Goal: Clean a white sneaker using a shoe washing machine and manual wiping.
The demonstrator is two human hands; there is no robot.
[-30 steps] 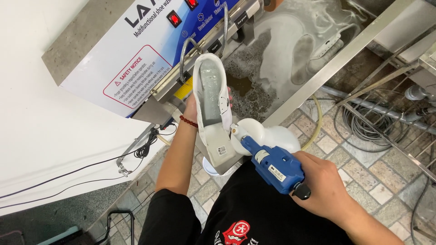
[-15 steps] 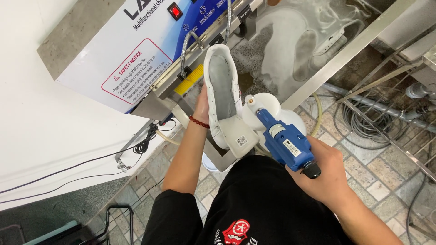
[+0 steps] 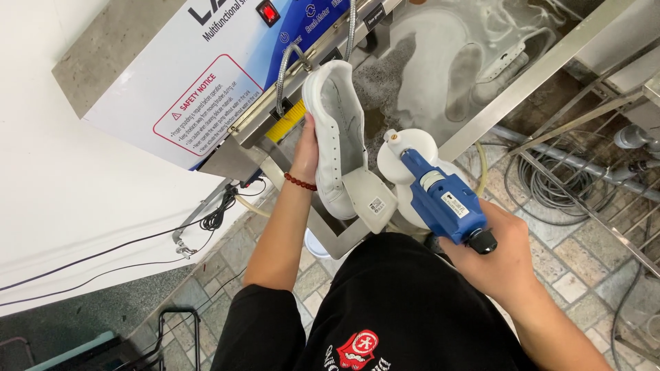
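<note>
White shoe, clamped in the left hand, had been raised nearer the machine; the blue spray gun was gripped by the right hand beside it.

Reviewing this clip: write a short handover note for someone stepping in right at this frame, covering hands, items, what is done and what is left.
Left hand: grips a white shoe at its side, opening facing the camera, tongue flopped out, held over the edge of the metal wash basin.
Right hand: wrapped round a blue spray gun with a white cup, nozzle pointing toward the shoe, apart from it.
Done: basin looks wet and foamy; whether this shoe has been sprayed cannot be told.
Left: likely spraying the shoe's inside while holding it over the basin.
</note>
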